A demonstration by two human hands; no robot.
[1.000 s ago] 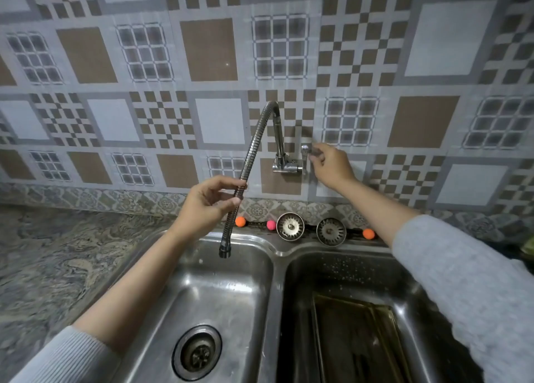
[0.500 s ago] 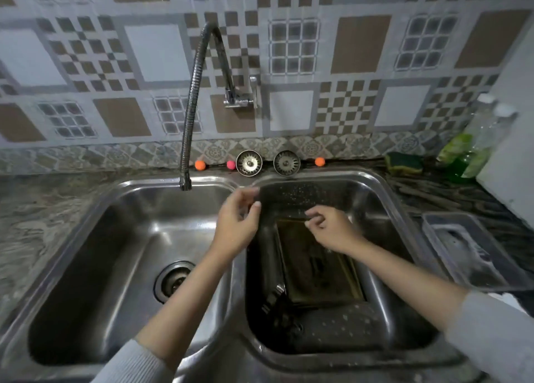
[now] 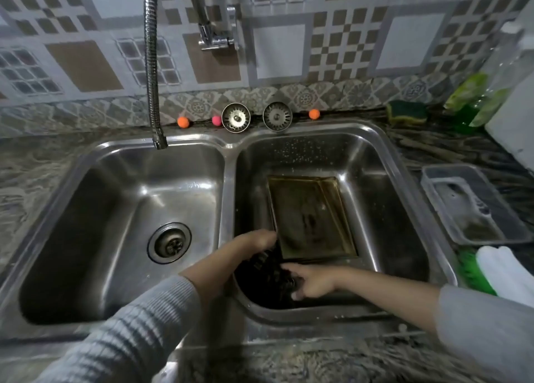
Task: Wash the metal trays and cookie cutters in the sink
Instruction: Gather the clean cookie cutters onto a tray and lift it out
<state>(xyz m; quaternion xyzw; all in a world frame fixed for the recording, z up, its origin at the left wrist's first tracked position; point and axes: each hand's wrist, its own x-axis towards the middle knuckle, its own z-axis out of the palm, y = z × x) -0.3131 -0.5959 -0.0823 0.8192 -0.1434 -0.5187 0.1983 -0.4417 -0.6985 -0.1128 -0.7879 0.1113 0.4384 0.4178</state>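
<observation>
a: where was the metal tray [image 3: 310, 217]?
b: flat in the right basin [image 3: 375, 163], stiff and likely slippery; take its rim.
a: the grips?
b: left hand [image 3: 254, 242] and right hand [image 3: 313, 281] reached dark cutters [image 3: 271, 270]; hold unclear.

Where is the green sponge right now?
Head view, upper right: the sponge lies on the counter behind the right sink basin, left of the soap bottles.

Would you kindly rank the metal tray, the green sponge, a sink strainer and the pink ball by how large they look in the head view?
1. Metal tray, by far the largest.
2. Green sponge.
3. Sink strainer, close to the sponge, so that order is unsure.
4. Pink ball, smallest.
</observation>
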